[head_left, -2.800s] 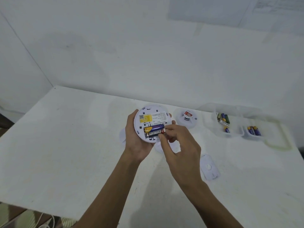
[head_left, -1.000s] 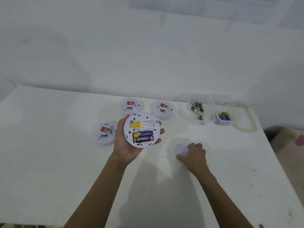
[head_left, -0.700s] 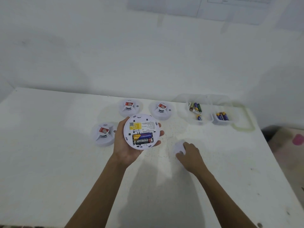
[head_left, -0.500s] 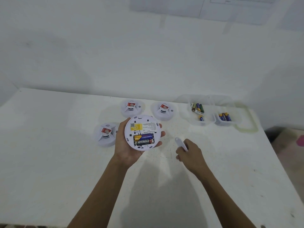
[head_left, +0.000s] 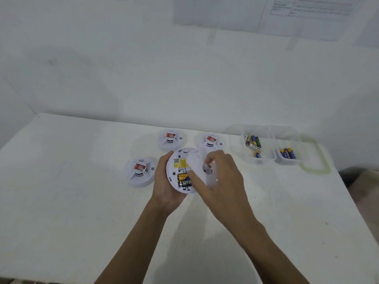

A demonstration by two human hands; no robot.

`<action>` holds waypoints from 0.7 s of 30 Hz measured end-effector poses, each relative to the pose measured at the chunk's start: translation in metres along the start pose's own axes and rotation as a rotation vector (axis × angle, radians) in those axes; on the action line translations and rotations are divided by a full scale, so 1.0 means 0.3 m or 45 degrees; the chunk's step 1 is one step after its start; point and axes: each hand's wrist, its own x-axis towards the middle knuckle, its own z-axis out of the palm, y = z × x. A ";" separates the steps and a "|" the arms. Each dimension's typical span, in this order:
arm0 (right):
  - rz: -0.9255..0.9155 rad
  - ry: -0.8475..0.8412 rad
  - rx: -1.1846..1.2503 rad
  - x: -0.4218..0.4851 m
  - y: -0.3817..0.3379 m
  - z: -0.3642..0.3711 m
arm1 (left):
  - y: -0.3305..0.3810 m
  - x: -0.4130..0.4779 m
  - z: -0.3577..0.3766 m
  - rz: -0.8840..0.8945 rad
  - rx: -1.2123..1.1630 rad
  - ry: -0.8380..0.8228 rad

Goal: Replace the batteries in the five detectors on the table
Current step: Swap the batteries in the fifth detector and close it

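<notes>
White table (head_left: 61,201) carries 3 detectors. Left hand (head_left: 164,185) cups the open detector (head_left: 184,171) from beneath, battery (head_left: 184,181) seated. Right hand (head_left: 221,177) pinches the cover (head_left: 209,175) over its right half.

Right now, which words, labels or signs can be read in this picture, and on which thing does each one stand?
"READY": on the battery in the held detector, start hidden.
"Heybright", roughly: on a battery in the left tray.
Yellow sticker, QR code: unreadable.
Red labels on three detectors: unreadable.
Wall papers: blurred.
</notes>
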 end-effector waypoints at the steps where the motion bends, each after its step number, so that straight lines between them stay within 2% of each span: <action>1: -0.017 0.022 -0.066 -0.003 -0.003 0.021 | -0.001 0.003 -0.004 -0.027 0.011 0.000; 5: -0.168 0.200 -0.258 -0.004 -0.014 0.086 | -0.009 0.010 -0.012 0.020 0.134 0.112; 8: -0.187 0.122 -0.152 -0.002 -0.028 0.085 | -0.011 0.003 -0.004 0.004 0.188 0.104; 12: -0.218 0.259 -0.461 -0.009 -0.040 0.105 | -0.004 -0.002 0.013 0.011 0.180 0.069; 21: -0.146 0.247 -0.487 0.001 -0.043 0.110 | 0.003 0.007 0.026 0.033 0.206 0.116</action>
